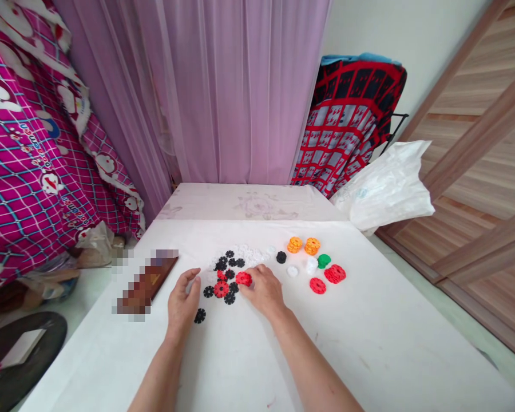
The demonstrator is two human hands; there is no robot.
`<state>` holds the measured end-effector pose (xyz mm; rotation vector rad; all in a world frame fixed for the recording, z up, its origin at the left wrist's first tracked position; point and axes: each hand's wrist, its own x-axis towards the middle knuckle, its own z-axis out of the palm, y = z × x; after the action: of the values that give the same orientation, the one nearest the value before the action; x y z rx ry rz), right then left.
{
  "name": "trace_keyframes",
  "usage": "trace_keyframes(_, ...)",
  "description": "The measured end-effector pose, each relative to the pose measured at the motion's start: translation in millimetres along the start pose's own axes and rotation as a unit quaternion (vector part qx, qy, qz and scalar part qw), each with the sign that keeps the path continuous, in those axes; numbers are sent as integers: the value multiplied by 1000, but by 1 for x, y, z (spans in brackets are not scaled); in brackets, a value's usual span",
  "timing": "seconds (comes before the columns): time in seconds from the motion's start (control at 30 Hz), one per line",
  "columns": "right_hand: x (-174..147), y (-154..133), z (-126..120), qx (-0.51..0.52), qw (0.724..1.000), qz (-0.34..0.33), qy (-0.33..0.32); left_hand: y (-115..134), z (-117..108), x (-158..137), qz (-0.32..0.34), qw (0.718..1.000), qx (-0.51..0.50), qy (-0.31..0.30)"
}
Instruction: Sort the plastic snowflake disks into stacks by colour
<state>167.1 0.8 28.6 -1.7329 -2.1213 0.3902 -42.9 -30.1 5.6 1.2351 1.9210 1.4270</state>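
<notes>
My right hand pinches a red notched plastic disc, perhaps more than one, between thumb and fingers. Left of it, my left hand hovers or rests with fingers loosely curved and thumb apart, nothing visible in it. Between the hands lies a loose spread of black notched discs, with a larger red disc among them. One black disc is close beside my left wrist. Behind this spread is a heap of white discs, partly covered by the black ones.
On the right stand orange stacks, red discs, green discs, a black stack and white discs. A partly blurred brown object lies at left. A white plastic bag is at the table's back right edge.
</notes>
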Motion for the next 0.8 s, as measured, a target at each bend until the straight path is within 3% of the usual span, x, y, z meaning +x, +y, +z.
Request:
trace_keyframes(0.27,-7,10,21,56,990,-35,124,-1,0,0,11,1000,0,1)
trace_keyframes(0.43,-31,52,5,50,970,-59,230,1,-2,0,2,1000,-5,7)
trace_keyframes(0.5,-44,80,-12,27,957,-23,287,2,-2,0,1,1000,-5,5)
trace_keyframes(0.6,-59,119,-36,-19,935,100,339,1,-1,1,-6,1000,-1,0)
trace_keyframes(0.7,-65,142,-47,-46,932,167,317,1,-1,2,-7,1000,3,1)
trace_keyframes(0.8,-65,147,-46,-52,941,185,278,0,-2,1,-6,1000,8,7)
